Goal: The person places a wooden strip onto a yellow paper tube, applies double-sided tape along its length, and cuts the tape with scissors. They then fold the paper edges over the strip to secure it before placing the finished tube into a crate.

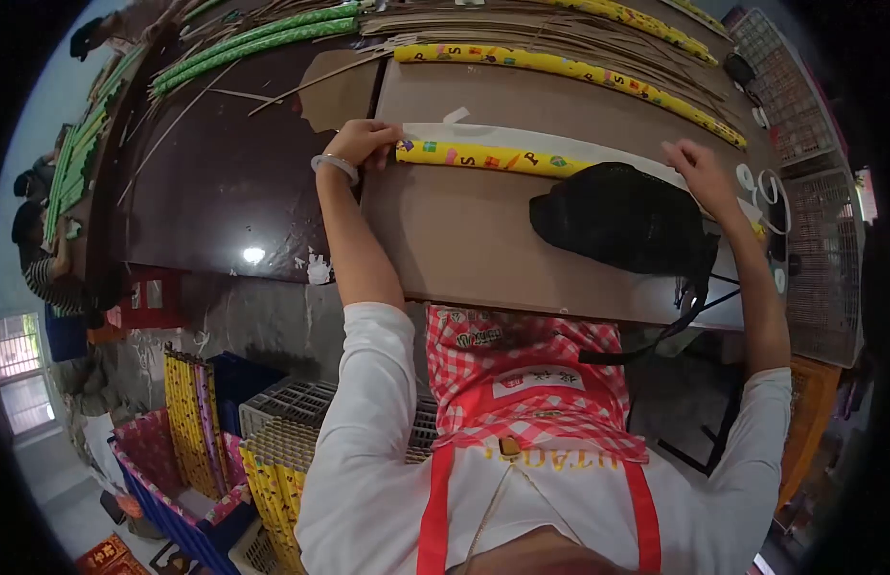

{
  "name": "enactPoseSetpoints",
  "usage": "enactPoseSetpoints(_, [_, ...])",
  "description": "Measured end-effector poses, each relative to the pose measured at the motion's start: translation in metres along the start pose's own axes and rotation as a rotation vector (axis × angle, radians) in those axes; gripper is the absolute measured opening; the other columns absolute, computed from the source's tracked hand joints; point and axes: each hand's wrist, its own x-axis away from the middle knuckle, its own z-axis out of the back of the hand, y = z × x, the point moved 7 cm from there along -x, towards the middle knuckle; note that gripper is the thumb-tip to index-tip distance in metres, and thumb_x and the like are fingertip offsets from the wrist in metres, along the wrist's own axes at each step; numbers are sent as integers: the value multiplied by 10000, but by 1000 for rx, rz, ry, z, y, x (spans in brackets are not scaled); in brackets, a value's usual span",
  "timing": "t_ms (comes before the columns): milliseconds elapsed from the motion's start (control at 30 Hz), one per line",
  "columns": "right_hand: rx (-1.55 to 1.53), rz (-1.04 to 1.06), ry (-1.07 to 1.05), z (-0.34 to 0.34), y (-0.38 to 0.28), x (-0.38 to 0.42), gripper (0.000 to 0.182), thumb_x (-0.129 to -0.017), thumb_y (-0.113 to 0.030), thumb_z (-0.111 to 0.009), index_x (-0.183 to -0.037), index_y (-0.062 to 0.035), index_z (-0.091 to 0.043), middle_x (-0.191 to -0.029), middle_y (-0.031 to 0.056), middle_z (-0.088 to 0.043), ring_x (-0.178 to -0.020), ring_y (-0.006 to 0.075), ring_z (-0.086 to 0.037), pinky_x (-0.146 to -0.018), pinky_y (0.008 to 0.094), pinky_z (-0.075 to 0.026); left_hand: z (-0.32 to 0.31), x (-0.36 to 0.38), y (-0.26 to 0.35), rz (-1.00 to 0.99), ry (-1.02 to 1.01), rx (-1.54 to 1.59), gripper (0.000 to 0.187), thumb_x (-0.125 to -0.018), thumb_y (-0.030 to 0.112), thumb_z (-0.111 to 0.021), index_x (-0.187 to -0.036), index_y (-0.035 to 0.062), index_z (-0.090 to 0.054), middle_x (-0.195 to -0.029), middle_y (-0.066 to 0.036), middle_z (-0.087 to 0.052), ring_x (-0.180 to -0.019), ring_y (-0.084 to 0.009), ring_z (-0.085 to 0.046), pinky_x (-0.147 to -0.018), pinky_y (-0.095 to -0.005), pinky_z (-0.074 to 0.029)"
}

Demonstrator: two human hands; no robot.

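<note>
A roll of yellow patterned wrapping paper (493,157) lies across the table in front of me. Along its far side runs a pale white strip (541,142), which looks like a sheet edge. My left hand (365,144), with a bracelet on the wrist, is closed at the left end, its fingertips pinching the strip's corner beside the roll. Toward the right end, my right hand (696,174) has its fingers curled closed by the strip; what they hold is hidden. A black fabric item with straps (622,218) covers part of the roll between my hands.
Another yellow roll (560,67) and thin brown strips (483,31) lie farther back. Green rolls (263,48) are at the back left. White tape rings (771,187) sit by a wire crate (823,230) at right. Bins of rolls (191,412) stand lower left. Other people sit far left.
</note>
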Motion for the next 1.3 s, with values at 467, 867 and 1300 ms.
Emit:
enactPoseSetpoints(467, [62, 507, -145, -174, -205, -116, 353, -799, -312, -572, -846, 36, -609, -770, 194, -614, -749, 352, -587, -675, 411, -458, 1, 9, 2, 53, 111, -110, 253, -857, 216, -557, -974, 5, -634, -580, 10, -557, -437, -67, -516, -379, -188, -376])
enactPoseSetpoints(867, [16, 478, -113, -94, -145, -70, 499, -843, -486, -497, -787, -9, -634, -727, 167, -611, -667, 309, -579, -603, 412, -436, 1, 7, 1, 52, 101, -115, 260, -861, 216, -551, -990, 1, -616, -572, 19, -537, -425, -75, -522, -371, -185, -373])
enactPoseSetpoints(1300, [96, 487, -169, -86, -127, -77, 245, -770, -239, -541, -758, 1, -589, -636, 137, -549, -579, 221, -515, -556, 351, -415, 3, 5, -1, 93, 118, -126, 291, -863, 238, -550, -1032, 10, -612, -564, 26, -507, -438, -82, -514, -373, -200, -384])
